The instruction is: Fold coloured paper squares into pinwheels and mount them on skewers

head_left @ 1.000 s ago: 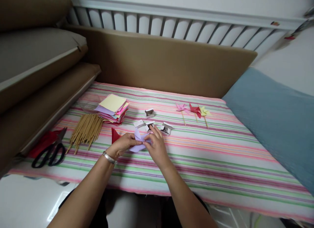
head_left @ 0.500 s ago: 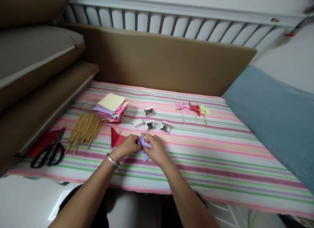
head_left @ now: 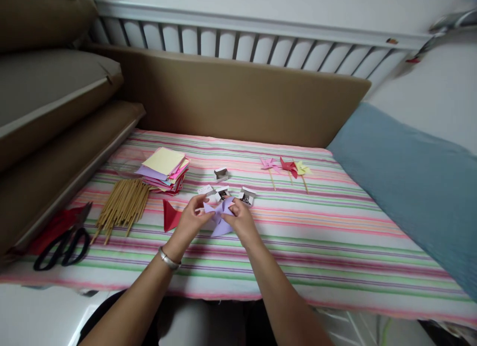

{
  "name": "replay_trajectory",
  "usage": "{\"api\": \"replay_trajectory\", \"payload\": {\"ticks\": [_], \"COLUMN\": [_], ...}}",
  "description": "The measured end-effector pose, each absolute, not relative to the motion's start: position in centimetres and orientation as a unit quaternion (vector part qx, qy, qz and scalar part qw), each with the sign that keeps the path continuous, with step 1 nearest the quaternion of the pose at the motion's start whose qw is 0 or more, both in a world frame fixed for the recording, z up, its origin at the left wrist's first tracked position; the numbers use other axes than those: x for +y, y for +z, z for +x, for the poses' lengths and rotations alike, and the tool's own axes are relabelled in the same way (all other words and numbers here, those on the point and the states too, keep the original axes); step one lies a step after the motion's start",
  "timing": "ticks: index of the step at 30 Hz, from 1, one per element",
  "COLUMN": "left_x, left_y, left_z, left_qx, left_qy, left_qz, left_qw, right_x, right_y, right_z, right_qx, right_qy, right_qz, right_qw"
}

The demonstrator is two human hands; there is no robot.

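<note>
A purple paper pinwheel [head_left: 222,228] is held up between both hands, its blades folded in toward the middle. My left hand [head_left: 194,218] pinches its left side with thumb and fingers. On the right, my right hand [head_left: 240,218] grips the opposite side, thumb near the centre. Folded red paper [head_left: 170,217] lies just left of my left hand. Right behind the hands stand small white boxes, one open with metal pins [head_left: 222,193] and another open box [head_left: 247,195] with similar small pieces.
At the left are a stack of coloured paper squares [head_left: 164,161], a bundle of sticks [head_left: 122,204] and black-handled scissors [head_left: 67,244]. Finished pinwheels on sticks, pink [head_left: 270,164], red [head_left: 288,167] and yellow [head_left: 302,168], lie at the back right. Another small box [head_left: 221,174] sits further back.
The purple paper has opened out into a visible pinwheel shape facing up. My hands have moved apart to its two sides. The whole view has shifted slightly.
</note>
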State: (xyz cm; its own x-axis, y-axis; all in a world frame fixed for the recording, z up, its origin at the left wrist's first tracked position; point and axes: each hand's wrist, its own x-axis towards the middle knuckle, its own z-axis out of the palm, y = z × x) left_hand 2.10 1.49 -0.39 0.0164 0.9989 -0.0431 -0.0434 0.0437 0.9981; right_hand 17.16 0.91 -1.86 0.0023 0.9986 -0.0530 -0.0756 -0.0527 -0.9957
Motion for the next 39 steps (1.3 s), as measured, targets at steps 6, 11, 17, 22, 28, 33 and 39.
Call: {"api": "replay_trajectory", "payload": {"ticks": [6,11,17,22,28,33,39], "left_x": [1.0,1.2,1.1,0.6,-1.6,-4.9,-9.8], "left_y": [-1.8,-2.6,-2.1,-2.0,-0.3,3.4,6.1], "left_z": [3.4,3.5,3.2,3.0,1.8,-0.4,-2.2], "left_qx": [0.417,0.411,0.425,0.457,0.499,0.516,0.534], "left_qy": [0.462,0.484,0.48,0.482,0.489,0.49,0.481], "left_qz": [0.348,0.347,0.325,0.329,0.295,0.288,0.288], "left_qw": [0.701,0.691,0.696,0.671,0.652,0.641,0.633], "right_x": [0.7,0.2,0.1,-0.3,-2.5,-7.8,-14.7], "right_y": [-1.3,-0.9,-1.3,-1.8,-1.2,1.0,3.2], "right_z": [16.0,15.3,15.2,14.7,14.7,15.8,15.3], "right_qx": [-0.352,-0.325,-0.315,-0.315,-0.416,-0.654,-0.802], "right_qy": [0.562,0.586,0.604,0.612,0.569,0.34,0.155], "right_qz": [-0.46,-0.44,-0.442,-0.434,-0.461,-0.462,-0.418], "right_qw": [0.591,0.597,0.583,0.58,0.539,0.494,0.397]}}
